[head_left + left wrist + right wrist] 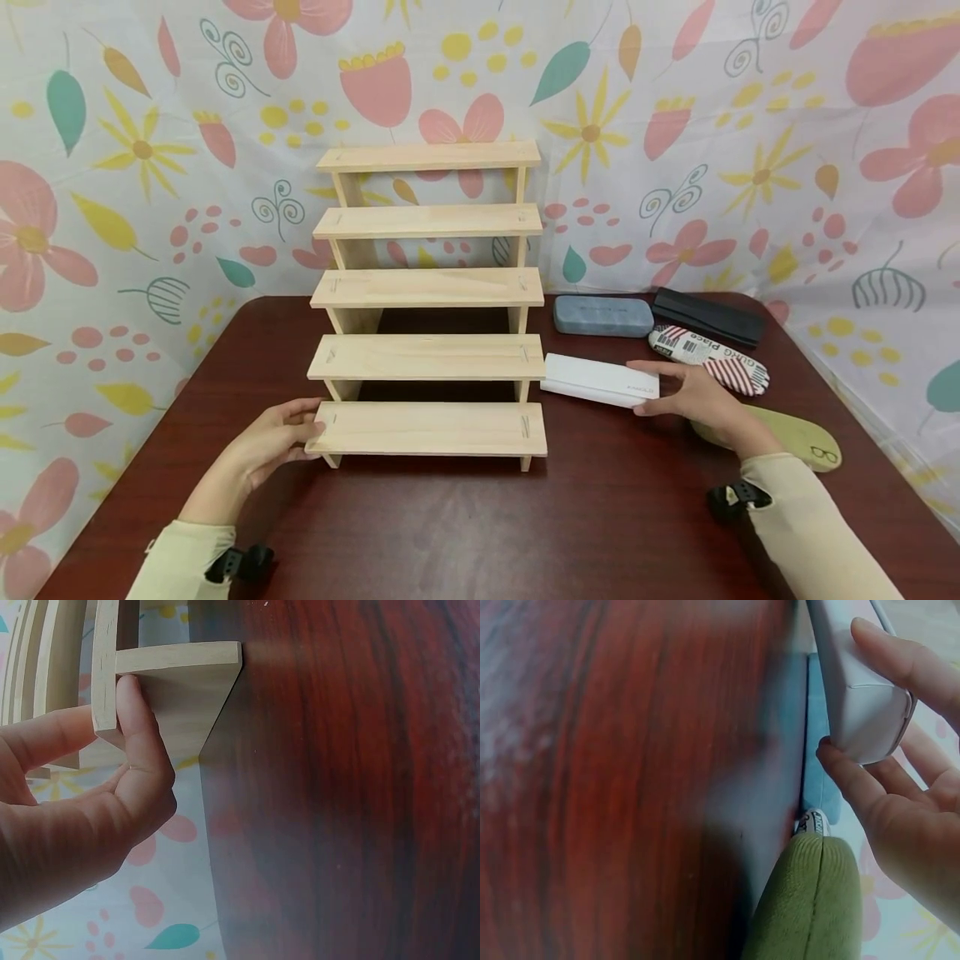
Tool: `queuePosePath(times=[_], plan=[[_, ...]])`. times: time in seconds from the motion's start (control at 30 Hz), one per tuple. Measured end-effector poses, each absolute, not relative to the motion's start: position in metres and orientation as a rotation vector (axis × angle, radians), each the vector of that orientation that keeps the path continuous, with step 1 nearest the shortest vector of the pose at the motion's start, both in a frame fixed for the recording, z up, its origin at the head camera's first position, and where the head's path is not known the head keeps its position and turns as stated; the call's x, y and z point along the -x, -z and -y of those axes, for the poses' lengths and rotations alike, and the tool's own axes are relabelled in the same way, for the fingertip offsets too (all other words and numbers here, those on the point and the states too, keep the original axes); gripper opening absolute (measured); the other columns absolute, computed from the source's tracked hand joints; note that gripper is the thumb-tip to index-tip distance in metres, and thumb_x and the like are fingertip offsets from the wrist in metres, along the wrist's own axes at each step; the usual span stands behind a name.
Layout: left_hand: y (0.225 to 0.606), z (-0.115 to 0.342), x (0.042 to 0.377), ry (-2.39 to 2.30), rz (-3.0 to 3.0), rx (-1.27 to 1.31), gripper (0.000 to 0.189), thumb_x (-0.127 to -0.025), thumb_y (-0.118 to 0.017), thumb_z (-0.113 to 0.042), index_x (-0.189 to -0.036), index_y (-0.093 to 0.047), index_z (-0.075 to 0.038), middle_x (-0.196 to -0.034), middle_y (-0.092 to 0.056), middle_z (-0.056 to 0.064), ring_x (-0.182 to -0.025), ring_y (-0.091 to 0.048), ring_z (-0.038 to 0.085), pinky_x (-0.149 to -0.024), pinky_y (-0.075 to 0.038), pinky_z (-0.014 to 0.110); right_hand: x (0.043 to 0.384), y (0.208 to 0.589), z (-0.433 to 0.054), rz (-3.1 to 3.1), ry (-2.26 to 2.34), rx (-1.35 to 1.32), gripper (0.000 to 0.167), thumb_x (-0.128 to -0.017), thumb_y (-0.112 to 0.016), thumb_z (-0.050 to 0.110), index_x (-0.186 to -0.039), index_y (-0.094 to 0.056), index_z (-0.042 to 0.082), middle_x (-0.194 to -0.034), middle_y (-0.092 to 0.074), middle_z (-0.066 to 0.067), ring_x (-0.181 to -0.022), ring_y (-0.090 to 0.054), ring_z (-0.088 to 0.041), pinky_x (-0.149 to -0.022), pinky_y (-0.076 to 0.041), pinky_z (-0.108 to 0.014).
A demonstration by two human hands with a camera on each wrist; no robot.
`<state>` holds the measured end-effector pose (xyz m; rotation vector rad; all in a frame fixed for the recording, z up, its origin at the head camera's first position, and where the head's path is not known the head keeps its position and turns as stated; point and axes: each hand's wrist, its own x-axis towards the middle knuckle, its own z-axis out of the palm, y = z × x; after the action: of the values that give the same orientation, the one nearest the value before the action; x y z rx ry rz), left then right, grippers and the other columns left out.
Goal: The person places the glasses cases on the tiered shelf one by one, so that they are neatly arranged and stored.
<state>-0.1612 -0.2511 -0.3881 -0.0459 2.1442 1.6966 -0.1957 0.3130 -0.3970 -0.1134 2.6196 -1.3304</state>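
Observation:
A light wooden rack with several stepped shelves (427, 287) stands on the table. My left hand (273, 437) pinches the left end of its lowest shelf (431, 429); the left wrist view shows thumb and fingers on either face of that board (105, 671). My right hand (693, 398) grips the right end of a white glasses case (596, 379), just right of the rack. In the right wrist view, thumb and fingers of that hand (911, 802) close around the end of the white case (870, 712), which appears raised off the table.
Right of the rack lie a blue-grey glasses case (603, 317), a black case (708, 317), a patterned case with red stripes (708, 358) and an olive-green case (795, 437) under my right forearm. A floral cloth (480, 75) hangs behind the dark red table (450, 533).

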Motion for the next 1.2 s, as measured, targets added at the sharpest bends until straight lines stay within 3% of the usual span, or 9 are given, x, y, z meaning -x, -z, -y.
queuePosePath(times=[0.17,0.37,0.53,0.7,0.9,1.2], plan=[[0.389,0.251,0.161,-1.697,-2.144,0.050,0.063,-0.097,-0.049,-0.002,-0.145,-0.012,0.016,-0.134,-0.037,0.034,-0.090,-0.059,0.016,-0.075,-0.052,0.031,0.196,0.393,-0.318,-2.639,1.322,0.088,0.075,-0.072,-0.085,0.032,-0.139,-0.054,0.016,-0.145,-0.037,-0.016,-0.122,-0.035,-0.024,-0.088,-0.034,-0.024],[0.388,0.252,0.162,-1.699,-2.147,0.039,0.064,-0.097,-0.049,-0.002,-0.145,-0.012,0.017,-0.133,-0.038,0.034,-0.091,-0.059,0.016,-0.075,-0.052,0.032,0.199,0.382,-0.324,-2.617,1.411,0.092,0.076,-0.075,-0.084,0.030,-0.141,-0.050,0.014,-0.140,-0.045,-0.010,-0.107,-0.050,-0.009,-0.082,-0.045,-0.017],[0.388,0.250,0.162,-1.704,-2.144,0.045,0.063,-0.096,-0.049,-0.001,-0.145,-0.014,0.017,-0.132,-0.040,0.033,-0.088,-0.060,0.015,-0.074,-0.053,0.030,0.201,0.370,-0.332,-2.567,1.498,0.102,0.076,-0.078,-0.081,0.023,-0.144,-0.046,0.011,-0.137,-0.045,-0.005,-0.104,-0.055,0.000,-0.079,-0.051,-0.023],[0.387,0.250,0.162,-1.700,-2.147,0.054,0.063,-0.096,-0.050,-0.002,-0.145,-0.014,0.016,-0.131,-0.041,0.032,-0.087,-0.060,0.015,-0.072,-0.053,0.030,0.202,0.356,-0.341,-2.582,1.480,0.089,0.076,-0.079,-0.080,0.028,-0.145,-0.045,0.016,-0.141,-0.041,-0.005,-0.109,-0.053,0.001,-0.083,-0.053,-0.029],[0.387,0.251,0.161,-1.701,-2.146,0.051,0.064,-0.096,-0.050,-0.002,-0.145,-0.014,0.017,-0.132,-0.040,0.032,-0.087,-0.059,0.015,-0.072,-0.053,0.030,0.202,0.342,-0.348,-2.642,1.513,0.066,0.072,-0.079,-0.081,0.023,-0.143,-0.048,0.017,-0.126,-0.052,0.011,-0.103,-0.056,0.002,-0.075,-0.053,-0.024],[0.388,0.251,0.161,-1.703,-2.139,0.038,0.064,-0.096,-0.051,-0.002,-0.145,-0.014,0.017,-0.133,-0.039,0.033,-0.089,-0.059,0.016,-0.072,-0.053,0.030,0.206,0.321,-0.349,-2.692,1.506,0.025,0.069,-0.079,-0.081,0.023,-0.141,-0.051,0.021,-0.108,-0.065,0.019,-0.096,-0.059,-0.002,-0.077,-0.049,-0.019]])
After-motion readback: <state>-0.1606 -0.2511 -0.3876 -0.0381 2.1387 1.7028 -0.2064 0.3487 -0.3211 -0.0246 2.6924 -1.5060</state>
